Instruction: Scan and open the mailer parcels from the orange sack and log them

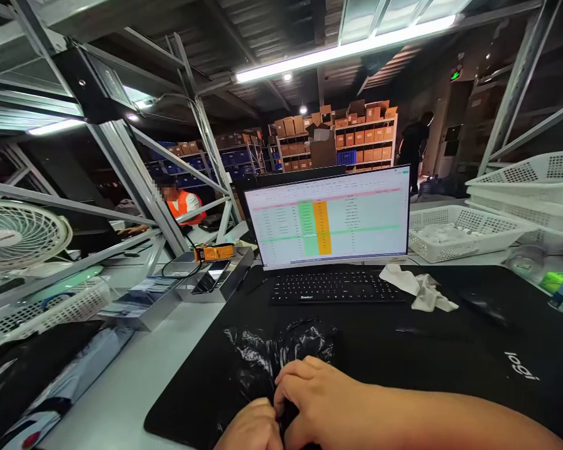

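Note:
A crinkled black plastic bag (pixel 272 353) lies on the black desk mat (pixel 403 350) in front of me. My right hand (pixel 316 390) rests on the bag's near edge with its fingers curled and pinching the plastic. My left hand (pixel 253 428) is at the bottom edge, knuckles up, fingers closed against the same bag edge, touching my right hand. What is inside the bag is hidden.
Behind the bag are a black keyboard (pixel 335 287), a monitor (pixel 328 215) showing a spreadsheet, a crumpled white cloth (pixel 420 287) and a black mouse (pixel 483 306). White baskets (pixel 455 231) stand at right, a fan (pixel 19 234) at left. A person in an orange vest (pixel 182 203) sits beyond the racks.

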A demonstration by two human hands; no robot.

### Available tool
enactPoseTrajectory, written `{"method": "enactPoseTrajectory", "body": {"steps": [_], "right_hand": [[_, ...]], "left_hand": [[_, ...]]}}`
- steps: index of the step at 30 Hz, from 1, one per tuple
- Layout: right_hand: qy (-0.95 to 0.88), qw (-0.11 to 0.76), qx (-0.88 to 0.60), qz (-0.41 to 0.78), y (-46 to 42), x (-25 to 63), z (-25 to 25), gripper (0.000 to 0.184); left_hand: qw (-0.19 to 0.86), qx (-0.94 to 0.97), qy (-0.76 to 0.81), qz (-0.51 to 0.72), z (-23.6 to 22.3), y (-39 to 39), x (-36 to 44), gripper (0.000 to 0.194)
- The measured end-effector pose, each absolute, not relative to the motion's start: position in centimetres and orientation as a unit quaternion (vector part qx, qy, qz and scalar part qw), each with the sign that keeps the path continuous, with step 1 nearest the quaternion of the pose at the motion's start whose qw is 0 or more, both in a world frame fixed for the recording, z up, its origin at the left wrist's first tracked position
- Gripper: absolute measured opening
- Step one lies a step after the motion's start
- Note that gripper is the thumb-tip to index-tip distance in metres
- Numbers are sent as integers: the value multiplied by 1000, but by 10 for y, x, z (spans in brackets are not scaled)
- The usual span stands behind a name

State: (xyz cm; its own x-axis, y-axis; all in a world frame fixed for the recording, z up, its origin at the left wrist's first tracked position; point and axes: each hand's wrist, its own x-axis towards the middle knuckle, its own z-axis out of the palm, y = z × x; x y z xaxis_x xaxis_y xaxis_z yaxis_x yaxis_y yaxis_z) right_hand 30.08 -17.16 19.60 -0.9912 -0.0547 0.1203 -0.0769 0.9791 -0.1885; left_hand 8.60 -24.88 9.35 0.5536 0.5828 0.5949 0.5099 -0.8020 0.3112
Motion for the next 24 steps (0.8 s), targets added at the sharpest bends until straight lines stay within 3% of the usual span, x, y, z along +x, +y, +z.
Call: {"method": "enactPoseTrajectory", "body": {"steps": [6,10,12,15,20,24], "right_hand": [[-989,97,72,87,-177,297,180,14],[-980,122,78,135,-172,297,171,17],[-972,131,89,171,-167,302,171,24],[-956,170,79,225,-164,318,176,29],[-955,189,8,230,-170,351,188,27],[-944,252,14,214,-174,361,180,21]], "left_hand": [[161,874,360,282,67,-248,85,70],[202,873,328,299,91,-259,94,68],[188,882,316,293,117,-270,100,64],[161,879,340,292,149,-285,101,41],[89,829,438,336,161,-294,79,22],[12,808,527,262,155,-291,67,37]]}}
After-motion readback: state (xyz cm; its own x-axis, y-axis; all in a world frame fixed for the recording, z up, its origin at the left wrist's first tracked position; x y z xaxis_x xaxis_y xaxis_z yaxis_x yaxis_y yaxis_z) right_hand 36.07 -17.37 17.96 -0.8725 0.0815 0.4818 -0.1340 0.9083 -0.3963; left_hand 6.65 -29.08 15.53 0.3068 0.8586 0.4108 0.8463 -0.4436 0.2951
